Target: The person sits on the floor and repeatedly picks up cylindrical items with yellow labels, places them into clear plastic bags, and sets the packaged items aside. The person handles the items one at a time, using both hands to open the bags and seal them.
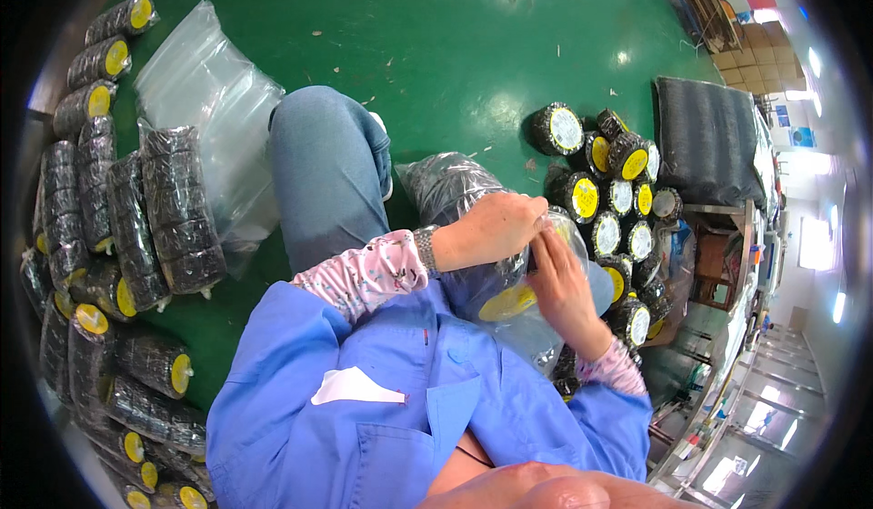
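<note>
Across my lap lies a clear plastic bag point(453, 181) holding black wrapped rolls, with a round yellow label point(508, 302) at its near end. Both hands meet over the right side of this bag. My left hand point(494, 229) has its fingers bent and pinches the gathered plastic film. Against it, my right hand point(563, 277) holds the same film between thumb and fingers, its fingertips touching the left hand's. The exact hold of the fingertips is partly hidden.
Filled bags of black rolls point(181, 209) lie stacked at the left, beside flat clear plastic bags point(211, 99) on the green floor point(436, 45). Black rolls with yellow and white labels point(584, 197) are heaped at the right, near a metal-framed table point(723, 209) and a dark padded bundle point(706, 140).
</note>
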Demonstrator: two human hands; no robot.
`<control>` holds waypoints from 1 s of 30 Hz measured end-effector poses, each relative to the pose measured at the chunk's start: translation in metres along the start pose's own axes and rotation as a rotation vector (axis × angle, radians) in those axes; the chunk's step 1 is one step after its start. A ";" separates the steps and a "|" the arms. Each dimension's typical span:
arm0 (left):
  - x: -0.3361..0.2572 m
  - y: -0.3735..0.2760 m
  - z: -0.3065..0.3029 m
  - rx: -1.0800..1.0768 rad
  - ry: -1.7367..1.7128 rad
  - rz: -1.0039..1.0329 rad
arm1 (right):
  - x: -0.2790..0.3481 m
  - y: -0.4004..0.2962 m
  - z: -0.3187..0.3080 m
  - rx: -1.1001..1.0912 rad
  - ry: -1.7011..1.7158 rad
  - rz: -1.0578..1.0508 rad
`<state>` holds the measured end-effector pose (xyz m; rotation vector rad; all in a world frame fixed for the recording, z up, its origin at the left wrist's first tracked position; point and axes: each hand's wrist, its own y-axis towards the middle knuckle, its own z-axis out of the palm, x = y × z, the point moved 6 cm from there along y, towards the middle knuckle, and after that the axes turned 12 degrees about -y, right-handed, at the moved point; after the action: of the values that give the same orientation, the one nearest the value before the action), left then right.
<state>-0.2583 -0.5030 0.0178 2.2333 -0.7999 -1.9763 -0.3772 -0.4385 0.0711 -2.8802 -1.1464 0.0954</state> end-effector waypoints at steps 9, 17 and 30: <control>-0.143 0.025 0.029 -0.035 -0.304 0.465 | -0.046 -0.044 0.053 0.247 0.302 0.185; -0.070 0.006 0.058 0.428 -0.557 -0.099 | -0.019 -0.010 0.057 0.232 -0.056 -0.037; 0.140 -0.016 -0.011 -0.083 -0.190 -0.204 | -0.031 -0.019 0.069 -0.260 0.179 0.207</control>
<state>-0.2355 -0.5493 -0.1133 2.1827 -0.5090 -2.2945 -0.4180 -0.4451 0.0048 -3.1447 -0.8872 -0.3227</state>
